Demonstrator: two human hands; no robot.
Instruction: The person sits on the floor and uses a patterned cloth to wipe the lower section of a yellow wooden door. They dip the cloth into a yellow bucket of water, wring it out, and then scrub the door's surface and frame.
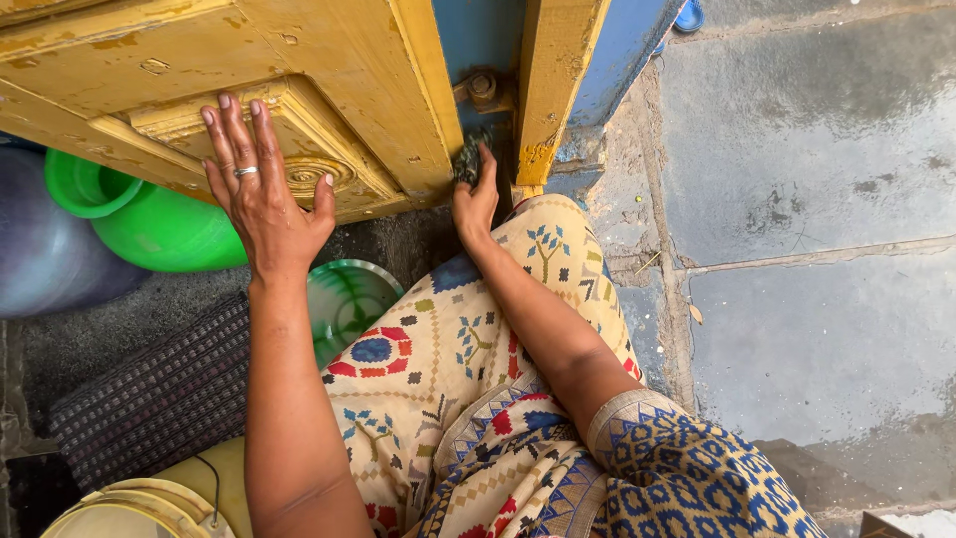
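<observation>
We were down by the yellow door (329, 90), and we judged that we were in the middle of scrubbing its bottom corner. Our left hand (264, 194) lay flat on the carved panel with its fingers spread wide, so its grip was open and held nothing. It looked as if it was keeping the door steady. Our right hand (476, 197) was pushed into the gap between the door and the yellow frame (551, 80), just under the hinge (482, 88). Its fingers were curled on a dark scrubber (466, 159), which was pressed against the door edge low down.

We thought the next move called for a firm rub along that edge, with the left hand pressing so the door would not swing.

Then we counted. There was one door, one scrubber and one hinge. There was one ring (245, 171) on our left hand. There was one green pot (159, 224) by the door, one green lid (349, 299) near our knee, and one dark mat (149, 399). The stone floor (817, 199) looked wet.
</observation>
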